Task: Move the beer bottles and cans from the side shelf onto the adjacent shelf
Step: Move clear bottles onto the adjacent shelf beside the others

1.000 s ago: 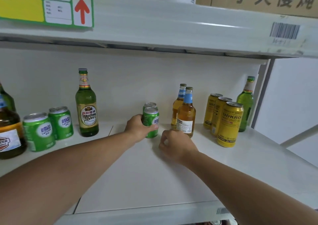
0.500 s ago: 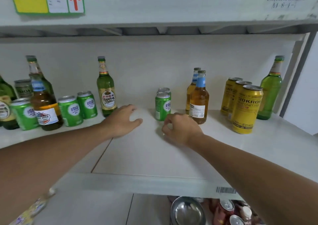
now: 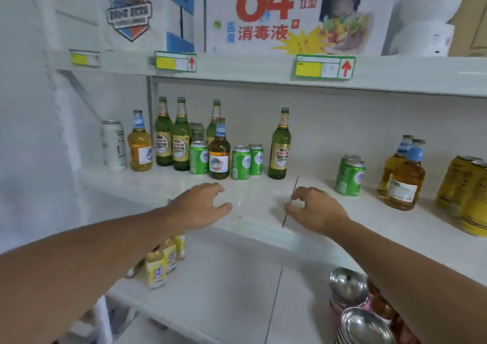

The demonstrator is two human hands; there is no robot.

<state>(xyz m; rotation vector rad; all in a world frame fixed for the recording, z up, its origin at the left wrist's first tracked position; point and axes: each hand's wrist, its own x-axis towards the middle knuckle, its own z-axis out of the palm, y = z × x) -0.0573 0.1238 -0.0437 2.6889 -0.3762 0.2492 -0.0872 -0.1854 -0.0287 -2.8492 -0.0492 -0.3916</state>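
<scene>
Head view: both hands empty

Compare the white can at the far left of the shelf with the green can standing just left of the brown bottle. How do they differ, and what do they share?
The white can is taller than the green can. The white can stands at the end of the row with only an amber bottle beside it; the green can sits crowded among bottles. The white can has a pale body with dark print; the green can bears a round white logo. Both stand upright on the same shelf, untouched.

The one camera sits on my head, looking forward and slightly down at the white shelf [image 3: 263, 185] from close range, wide-angle, with my forearms reaching in from the bottom edge and the lower shelf [image 3: 224, 278] below.
</scene>
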